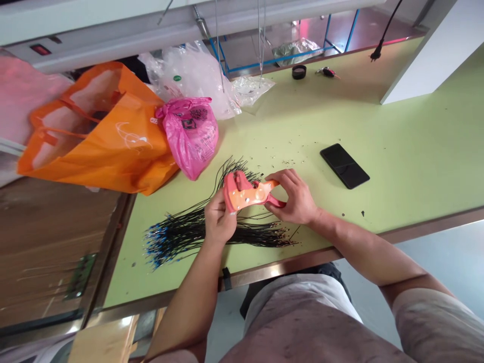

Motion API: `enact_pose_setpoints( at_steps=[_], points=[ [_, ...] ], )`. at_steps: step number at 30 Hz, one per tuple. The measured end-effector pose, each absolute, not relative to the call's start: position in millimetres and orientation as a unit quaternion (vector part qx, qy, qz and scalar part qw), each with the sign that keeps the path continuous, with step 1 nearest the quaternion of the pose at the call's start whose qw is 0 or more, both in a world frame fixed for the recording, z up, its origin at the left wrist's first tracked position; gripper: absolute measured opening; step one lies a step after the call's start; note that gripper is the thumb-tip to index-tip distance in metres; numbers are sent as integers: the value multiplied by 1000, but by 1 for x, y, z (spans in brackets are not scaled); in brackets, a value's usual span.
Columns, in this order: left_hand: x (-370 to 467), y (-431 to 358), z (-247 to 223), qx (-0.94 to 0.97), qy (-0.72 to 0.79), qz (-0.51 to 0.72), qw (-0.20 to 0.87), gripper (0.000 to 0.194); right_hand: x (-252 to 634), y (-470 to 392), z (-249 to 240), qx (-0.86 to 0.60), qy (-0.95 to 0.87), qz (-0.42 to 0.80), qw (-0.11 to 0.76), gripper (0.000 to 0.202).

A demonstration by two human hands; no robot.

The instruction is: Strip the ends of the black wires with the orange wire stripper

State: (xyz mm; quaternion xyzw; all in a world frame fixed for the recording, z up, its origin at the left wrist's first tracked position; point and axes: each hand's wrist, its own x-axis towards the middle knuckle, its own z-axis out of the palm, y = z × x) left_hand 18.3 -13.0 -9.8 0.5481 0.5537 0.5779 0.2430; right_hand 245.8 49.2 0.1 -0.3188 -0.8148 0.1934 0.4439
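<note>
My right hand [297, 196] is wrapped around the handles of an orange and red wire stripper [247, 196], held above the table. At the stripper's jaw end, my left hand [220, 218] is closed with its fingertips against the head. What the left fingers pinch is too small to make out. Below both hands lies a bundle of black wires [189, 229], with blue ends at the left and coppery ends at the right. More loose black wires [237, 165] lie behind the stripper.
On the green table [416, 166] are a black phone [345, 166], a black round cap [298, 72] and keys [328, 72]. An orange bag [124, 136], a pink plastic bag [192, 136] and clear plastic bags [196, 75] stand at the back left. Small scraps [289, 162] dot the tabletop.
</note>
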Motion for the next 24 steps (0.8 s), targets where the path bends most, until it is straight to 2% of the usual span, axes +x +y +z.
enact_pose_setpoints(
  at_steps=[8,12,14,20,24],
  points=[
    [30,-21,11,514,572,593,239,39,248,57,-3,-399,-706,342,475,51],
    [32,-19,9,501,564,589,289,62,247,56,-3,-391,-711,344,473,50],
    [32,-18,9,497,561,583,315,66,246,55,-3,-388,-718,336,470,49],
    [30,-16,8,474,521,620,345,46,246,55,-3,-389,-721,337,464,49],
    [28,-15,5,452,528,625,355,48,246,57,-5,-390,-721,353,451,51]
  ],
)
